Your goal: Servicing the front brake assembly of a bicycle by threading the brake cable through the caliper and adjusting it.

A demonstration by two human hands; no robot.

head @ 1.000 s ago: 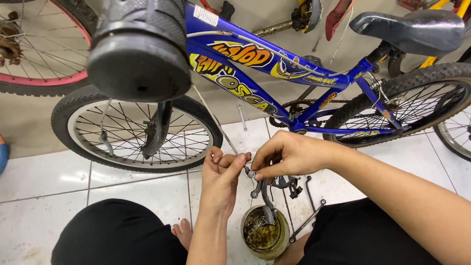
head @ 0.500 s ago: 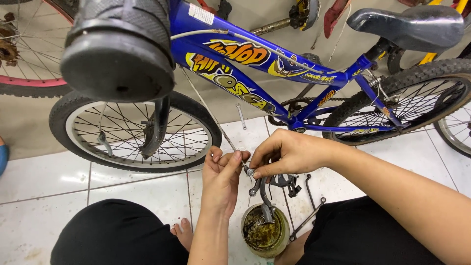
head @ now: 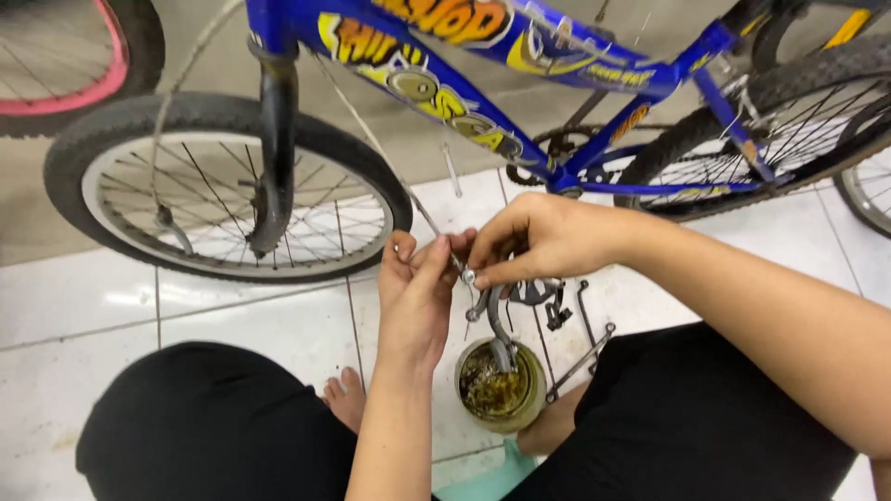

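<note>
Both hands meet at frame centre: the left hand [head: 413, 297] and right hand [head: 538, 241] pinch the top of a metal brake caliper [head: 506, 311], whose arm hangs toward six o'clock into a grease tin [head: 499, 388] on the floor.

brake caliper [head: 506, 311] looks like dull grey metal; blue bike frame [head: 557, 56] is glossy paint; floor tiles [head: 139, 306] shiny white; tyre [head: 223, 111] matt black rubber

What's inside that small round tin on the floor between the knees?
The tin holds dark yellowish-brown grease, and one arm of the brake caliper dips into it. The tin's bottom is covered by the grease.
</note>
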